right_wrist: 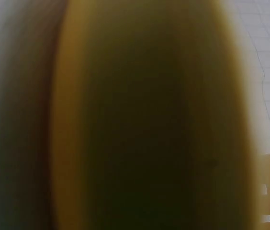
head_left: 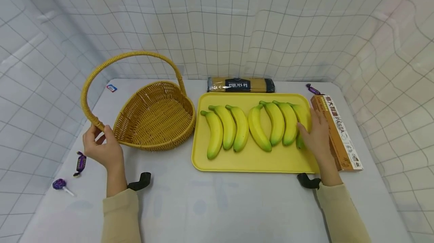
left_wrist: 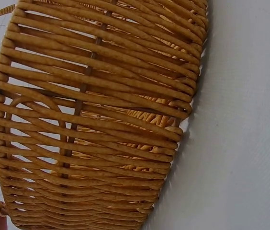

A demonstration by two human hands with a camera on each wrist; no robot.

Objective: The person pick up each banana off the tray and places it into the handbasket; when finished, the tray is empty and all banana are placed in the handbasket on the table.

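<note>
A brown wicker basket (head_left: pixel 159 118) with a tall hooped handle (head_left: pixel 132 53) tilts on the left of the table. My left hand (head_left: pixel 103 149) grips the near foot of that handle, thumb and fingers around it. The left wrist view is mostly filled by the woven side (left_wrist: pixel 92 115). My right hand (head_left: pixel 317 133) is over the right end of a yellow tray (head_left: pixel 237 164), fingers extended and thumb spread. Its thumb overlaps the rightmost banana (head_left: pixel 300 113), partly hidden by the hand. Several more bananas (head_left: pixel 241 130) lie in a row on the tray.
A pasta box (head_left: pixel 339 133) lies along the tray's right side, under my fingers in this view. Behind the tray is a spaghetti packet (head_left: pixel 237 84). Wrapped candies (head_left: pixel 80 163) and a lollipop (head_left: pixel 59 184) lie at the left; another candy (head_left: pixel 313 89) is at the back right.
</note>
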